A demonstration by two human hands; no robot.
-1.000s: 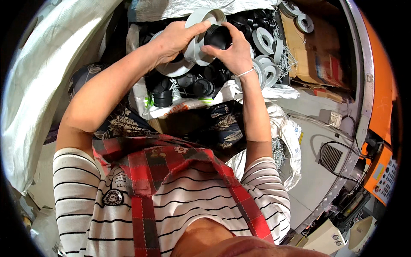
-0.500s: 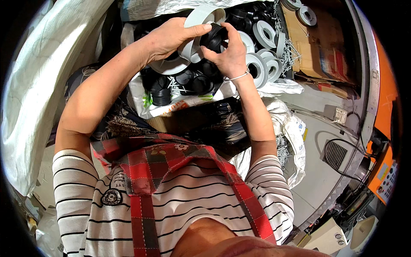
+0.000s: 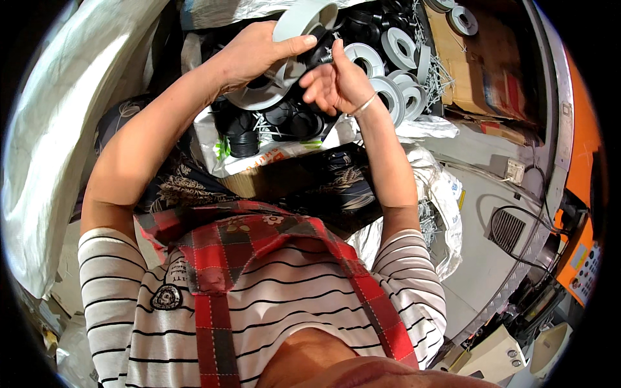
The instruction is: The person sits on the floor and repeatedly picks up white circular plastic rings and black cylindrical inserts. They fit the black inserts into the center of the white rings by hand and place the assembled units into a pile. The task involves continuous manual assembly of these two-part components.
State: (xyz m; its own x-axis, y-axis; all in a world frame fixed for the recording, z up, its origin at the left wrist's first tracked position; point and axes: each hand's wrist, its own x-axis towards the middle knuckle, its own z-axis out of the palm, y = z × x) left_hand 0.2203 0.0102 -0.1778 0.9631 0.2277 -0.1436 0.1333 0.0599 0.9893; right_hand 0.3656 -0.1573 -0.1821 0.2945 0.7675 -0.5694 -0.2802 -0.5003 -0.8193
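My left hand (image 3: 255, 52) is closed around a light grey plastic ring-shaped part (image 3: 299, 19), with the thumb pressed over its inner side. A black ribbed plastic piece (image 3: 317, 55) sits against the grey part, by the thumb tip; how the two join is hidden. Just to the right, my right hand (image 3: 337, 85) holds nothing, its fingers apart and half curled, the index fingertip near the black piece. Below the hands lie more black ribbed pieces (image 3: 243, 143) and a grey flanged part (image 3: 259, 99).
Several grey flanged rings (image 3: 399, 48) lie to the right among many grey screws (image 3: 438, 81). A flattened cardboard sheet (image 3: 482, 77) is beyond them. White woven sacking (image 3: 71, 129) rises at the left. An orange machine panel (image 3: 585, 258) stands far right, with a black cable (image 3: 517, 210) nearby.
My right hand has let go of the black piece, and its fingers have opened a little below it. My left hand still grips the grey part, shifted slightly up and left.
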